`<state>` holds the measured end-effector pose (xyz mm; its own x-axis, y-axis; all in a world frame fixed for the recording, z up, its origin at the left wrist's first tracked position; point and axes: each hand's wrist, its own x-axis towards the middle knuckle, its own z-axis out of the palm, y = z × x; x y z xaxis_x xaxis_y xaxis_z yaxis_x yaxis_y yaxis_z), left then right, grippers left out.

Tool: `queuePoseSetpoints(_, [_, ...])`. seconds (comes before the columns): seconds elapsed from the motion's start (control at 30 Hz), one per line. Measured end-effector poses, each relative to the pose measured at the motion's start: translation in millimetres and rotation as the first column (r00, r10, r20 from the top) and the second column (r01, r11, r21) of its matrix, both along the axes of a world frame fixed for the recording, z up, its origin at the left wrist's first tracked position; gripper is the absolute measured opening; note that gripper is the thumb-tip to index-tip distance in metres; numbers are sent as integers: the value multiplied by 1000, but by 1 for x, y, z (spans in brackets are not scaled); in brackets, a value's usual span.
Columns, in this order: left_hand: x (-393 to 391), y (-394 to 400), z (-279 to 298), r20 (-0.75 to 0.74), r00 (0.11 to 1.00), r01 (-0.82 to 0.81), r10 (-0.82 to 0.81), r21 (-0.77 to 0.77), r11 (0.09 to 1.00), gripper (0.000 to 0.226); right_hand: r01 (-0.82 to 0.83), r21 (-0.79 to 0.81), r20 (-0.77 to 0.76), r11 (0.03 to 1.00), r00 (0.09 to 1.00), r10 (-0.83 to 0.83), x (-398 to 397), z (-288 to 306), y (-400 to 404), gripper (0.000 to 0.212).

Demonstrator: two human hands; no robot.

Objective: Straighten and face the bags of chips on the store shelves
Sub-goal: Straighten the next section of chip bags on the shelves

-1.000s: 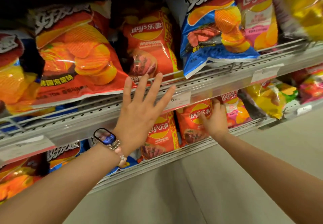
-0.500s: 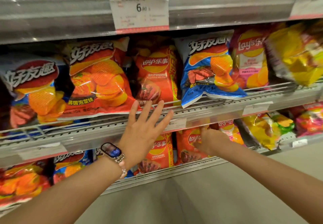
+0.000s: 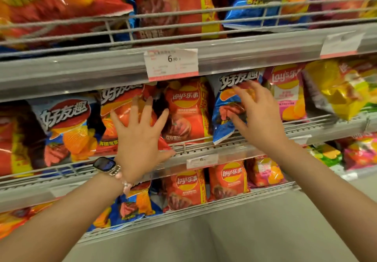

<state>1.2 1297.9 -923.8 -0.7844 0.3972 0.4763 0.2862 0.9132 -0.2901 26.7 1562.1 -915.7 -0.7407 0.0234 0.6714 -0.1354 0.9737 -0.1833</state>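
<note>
The shelf unit [image 3: 81,73] filled the view, three wire-fronted tiers of chip bags, with a price tag [image 3: 171,64] clipped to the rail above the middle tier. On that middle tier, the task's bags stood in a row: a blue-and-red bag [image 3: 67,127] at the left, an orange bag [image 3: 122,106] next, a red Lay's bag [image 3: 185,108] in the centre, a blue bag [image 3: 226,118] tilted with its lower corner over the wire rail, and a pink Lay's bag [image 3: 287,90] beyond.

The left hand [image 3: 138,137], a watch [image 3: 104,164] on its wrist, lay flat against the orange bag, fingers spread wide and straight, pressing rather than gripping. The right hand [image 3: 259,114] rested on the face of the blue bag; its fingers were bent over the front, and through the motion blur it seemed to be closing on the bag, though whether it truly pinched the film could not be told.

The step in hand looked like squaring up these two middle-tier bags. The next move probably called for lifting the blue bag's hanging corner back behind the rail and turning it upright, while the left palm pushed the orange bag back in line with its neighbours.
</note>
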Motion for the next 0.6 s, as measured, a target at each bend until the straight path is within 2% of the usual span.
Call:
queuePoseSetpoints(0.1, [-4,-2,-8,56,997,-44,45,-26,999,100,138,-114,140,984,983,-121,-13,-1,4,71])
queuePoseSetpoints(0.2, [-10,-4,-16,37,999,-33,33,-15,999,97,146,-248,151,958,982,-110,-16,-4,4,85])
queuePoseSetpoints(0.3, [-12,-9,-14,-7,999,49,-49,37,998,94,203,-351,193,914,971,-142,-16,-3,-2,92])
queuePoseSetpoints(0.37, [-8,-15,-11,-71,994,93,-84,141,986,84,226,-351,226,909,962,-152,-15,-4,-4,92])
queuePoseSetpoints(0.47, [-4,-29,-5,-131,991,27,15,312,950,72,217,-365,219,905,965,-143,-15,-4,-5,89])
queuePoseSetpoints(0.6, [-3,-47,-3,53,991,-134,125,529,838,95,191,-384,183,903,975,-129,-15,-6,-8,85])
